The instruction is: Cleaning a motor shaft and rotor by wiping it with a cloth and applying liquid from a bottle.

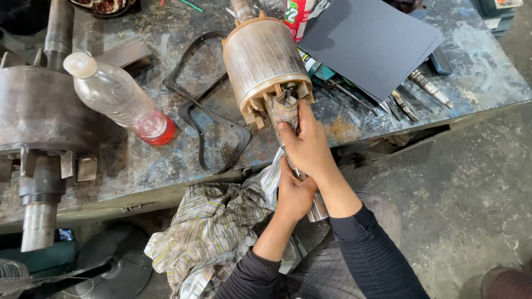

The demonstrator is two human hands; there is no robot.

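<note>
A motor rotor [265,61] with a copper-toned laminated core lies on the worn metal workbench [138,160], its shaft pointing toward me over the bench edge. My right hand [307,145] presses a piece of striped cloth [213,232] around the shaft just below the core. My left hand [293,194] grips the shaft and the cloth lower down. The bare end of the steel shaft [317,210] shows beside my left wrist. The rest of the cloth hangs down onto my lap.
A larger dark rotor [39,111] lies at the bench's left. A plastic bottle [119,97] with red liquid rests beside it. A black rubber belt [208,116], a dark abrasive sheet [368,41], a red-and-green can [296,16] and hand tools [424,88] lie around.
</note>
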